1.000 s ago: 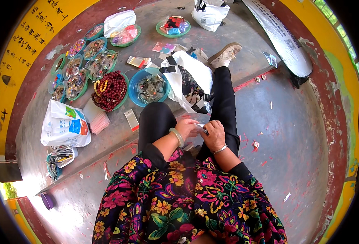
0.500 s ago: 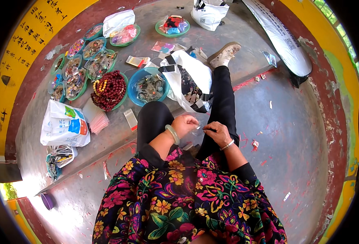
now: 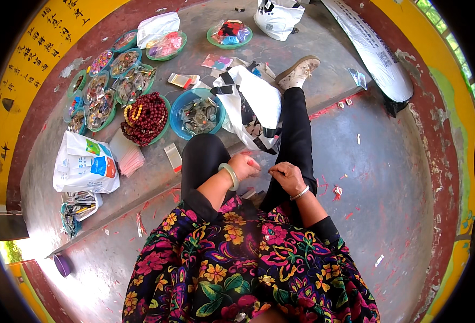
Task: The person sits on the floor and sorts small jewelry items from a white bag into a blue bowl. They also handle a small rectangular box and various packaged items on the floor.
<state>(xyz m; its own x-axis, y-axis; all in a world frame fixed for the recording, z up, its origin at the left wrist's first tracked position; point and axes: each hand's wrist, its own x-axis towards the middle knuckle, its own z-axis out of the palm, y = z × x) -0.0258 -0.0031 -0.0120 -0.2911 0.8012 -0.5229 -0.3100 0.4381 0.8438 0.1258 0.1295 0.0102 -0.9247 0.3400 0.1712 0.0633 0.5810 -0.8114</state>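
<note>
Both hands are raised over my lap, a short gap between them. My left hand (image 3: 244,166), with a pale bangle at its wrist, has its fingers curled in and pressed together. My right hand (image 3: 287,178), wearing a light bracelet, pinches thumb against fingers. Whatever either hand holds is too small or hidden to make out. Just beyond them, between my legs, a white bag (image 3: 260,96) lies open with dark and pale pieces in it. Left of that bag is a blue basin (image 3: 179,128) of small packets.
Dark red bead strings (image 3: 150,114) are heaped in a green bowl. Several bowls of small packaged goods cluster behind them. A printed white bag (image 3: 81,171) and a container of tools (image 3: 81,203) stand at left. A raised step edge (image 3: 124,209) crosses the floor, with red scraps about.
A small white bit seen at my left fingertips is no longer visible. My left fingers have curled inward, and the right hand has turned slightly. The white bag's opening looks slightly narrower.
</note>
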